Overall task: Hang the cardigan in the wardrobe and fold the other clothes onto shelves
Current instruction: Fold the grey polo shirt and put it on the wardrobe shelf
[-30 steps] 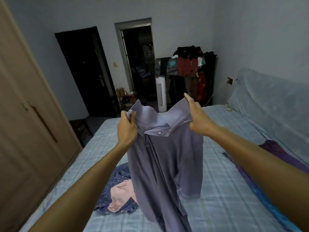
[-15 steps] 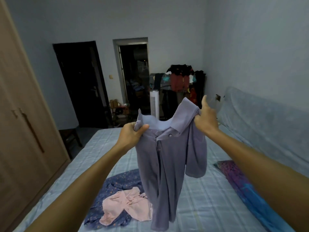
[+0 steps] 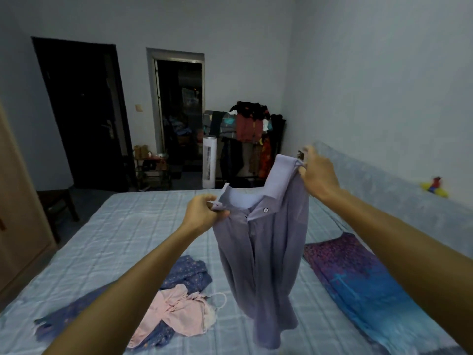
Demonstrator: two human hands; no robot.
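Note:
I hold a lilac-grey collared shirt (image 3: 263,247) up over the bed, its body hanging down to the sheet. My left hand (image 3: 204,213) pinches the left side of its collar. My right hand (image 3: 318,175) grips the right shoulder, higher and farther away. On the bed below lie a pink garment (image 3: 179,311) on top of a dark blue patterned garment (image 3: 189,272). A purple and blue patterned cloth (image 3: 358,283) is spread flat at the right. The wooden wardrobe (image 3: 15,226) stands at the left edge, its doors closed.
The bed (image 3: 115,239) has a pale blue checked sheet. A covered headboard (image 3: 396,201) runs along the right wall. Beyond the bed's far end are a dark door (image 3: 82,111), an open doorway (image 3: 179,111), a white tower fan (image 3: 210,162) and a loaded clothes rack (image 3: 250,139).
My view has tilted up and back. My right hand has moved right and away, stretching the shirt's collar wider. The shirt now hangs farther right over the bed.

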